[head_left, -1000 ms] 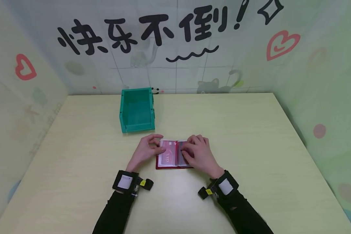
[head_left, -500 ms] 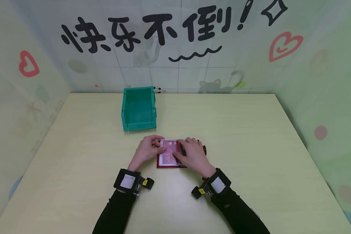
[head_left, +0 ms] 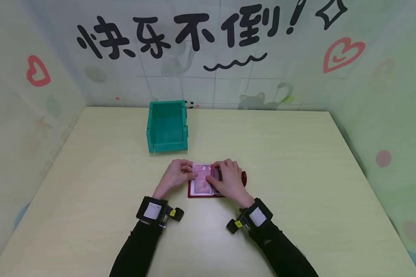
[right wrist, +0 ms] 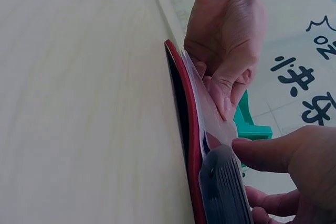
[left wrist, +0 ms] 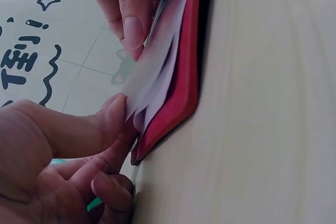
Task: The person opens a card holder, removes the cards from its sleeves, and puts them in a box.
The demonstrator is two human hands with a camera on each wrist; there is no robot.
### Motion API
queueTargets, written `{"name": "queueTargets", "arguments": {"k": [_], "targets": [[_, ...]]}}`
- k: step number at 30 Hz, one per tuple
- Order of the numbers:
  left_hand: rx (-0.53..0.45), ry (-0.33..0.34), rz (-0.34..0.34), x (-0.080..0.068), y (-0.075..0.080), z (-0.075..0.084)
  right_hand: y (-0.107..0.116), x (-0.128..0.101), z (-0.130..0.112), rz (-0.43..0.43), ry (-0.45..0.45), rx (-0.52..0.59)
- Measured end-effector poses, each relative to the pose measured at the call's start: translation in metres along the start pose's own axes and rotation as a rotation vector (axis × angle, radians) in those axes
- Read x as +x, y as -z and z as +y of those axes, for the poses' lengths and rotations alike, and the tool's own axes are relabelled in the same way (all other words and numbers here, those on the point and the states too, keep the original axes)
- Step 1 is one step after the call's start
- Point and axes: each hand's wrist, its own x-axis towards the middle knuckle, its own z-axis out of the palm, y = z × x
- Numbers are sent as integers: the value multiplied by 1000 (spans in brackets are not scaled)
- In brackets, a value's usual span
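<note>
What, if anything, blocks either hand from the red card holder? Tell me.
Nothing visible does: at the red card holder, the left hand pinches a page and the right hand touches the page stack. The green bin stands beyond, apart.

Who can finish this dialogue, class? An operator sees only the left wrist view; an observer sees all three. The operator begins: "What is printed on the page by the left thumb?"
Observer: The head view shows a pink card with letters that look like VIP.
Operator: And the bit of green behind the left hand?
Observer: In the head view, a teal bin stands farther back on the table.
Operator: What is by the right hand?
Observer: The right wrist view shows a thick stack of sleeves there.
</note>
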Motion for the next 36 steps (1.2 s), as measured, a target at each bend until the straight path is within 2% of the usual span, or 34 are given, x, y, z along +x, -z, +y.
{"name": "queueTargets", "arguments": {"k": [9,20,28,30,36], "targets": [[2,14,-43,-1,-1,1,1,2,1,19,-52,49],[-32,41,-16,-7,-1,2,1,-2,3,16,-92,88],[-29,41,-3,-11,-2,4,-1,-8,6,43,-75,164],[-8,33,9,-13,0,3,-2,-9,5,45,-65,169],[46,0,102,-19,14,-2,-4,-11,5,41,-44,169]]}}
